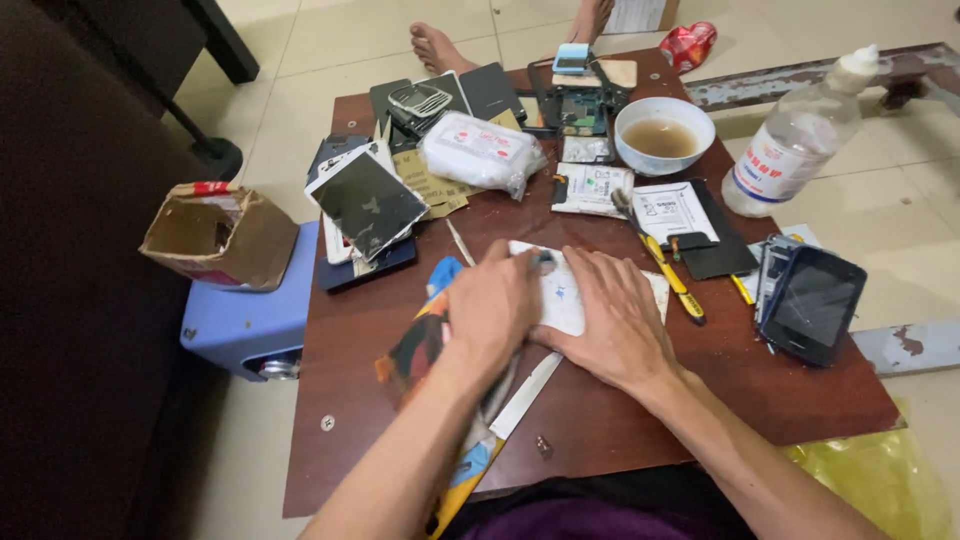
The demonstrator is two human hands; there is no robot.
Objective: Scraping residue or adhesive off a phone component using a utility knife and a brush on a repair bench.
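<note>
Head view shows your left hand (pixel 492 303) clenched around a small dark tool (pixel 541 262) on the white pad (pixel 561 296); your right hand (pixel 618 315) lies flat, released, pressing that pad. Beyond the pad stands a white bowl (pixel 664 136).

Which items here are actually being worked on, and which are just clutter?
In use:
left hand
right hand
white flat piece under both hands
small tool at the left hand's fingertips

Lying about:
bowl of brown liquid
clear bottle
yellow-handled tool
dark phone
cardboard box
</note>
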